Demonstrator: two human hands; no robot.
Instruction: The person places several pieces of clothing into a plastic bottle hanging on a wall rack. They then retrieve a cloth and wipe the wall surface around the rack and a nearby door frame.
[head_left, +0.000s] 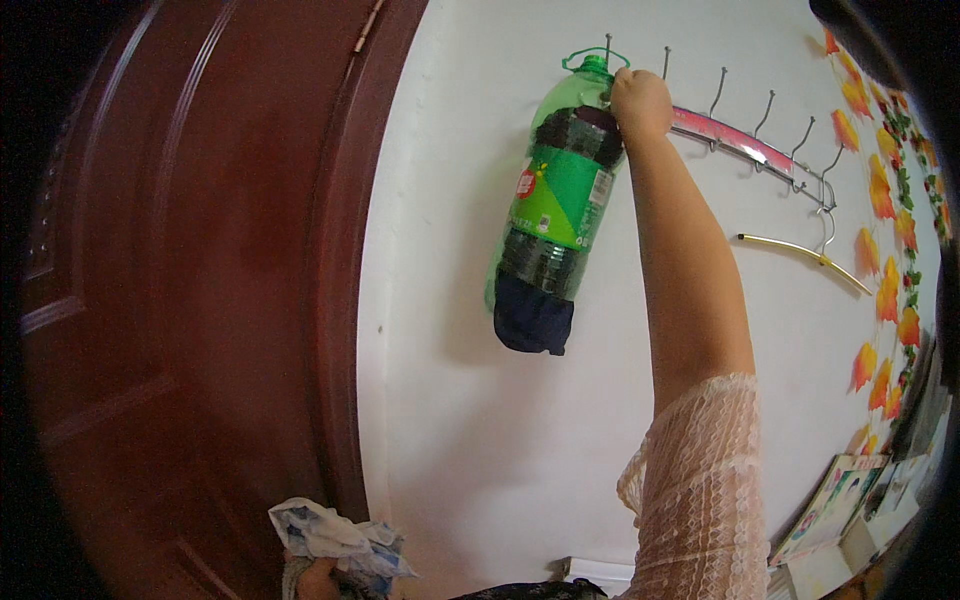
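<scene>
A large green plastic bottle (559, 191) hangs against the white wall, its neck up and slightly tilted. The green carrying ring at its neck is around a hook of a metal rail. Dark cloth (532, 315) fills much of the bottle and sticks out at its lower end. My right hand (643, 103) is closed at the bottle's upper right side, its fingertips hidden. Low at the left, my left hand (319, 579) holds a crumpled white and blue cloth (337, 536); the picture's lower edge cuts this hand off.
The hook rail (735, 142) runs rightward along the wall. A gold-coloured hanger (810, 251) hangs at its end. Artificial leaf garlands (885, 247) trail down the far right. A dark red wooden door (225, 285) stands left. Pictured boards or boxes (829, 506) lean at the lower right.
</scene>
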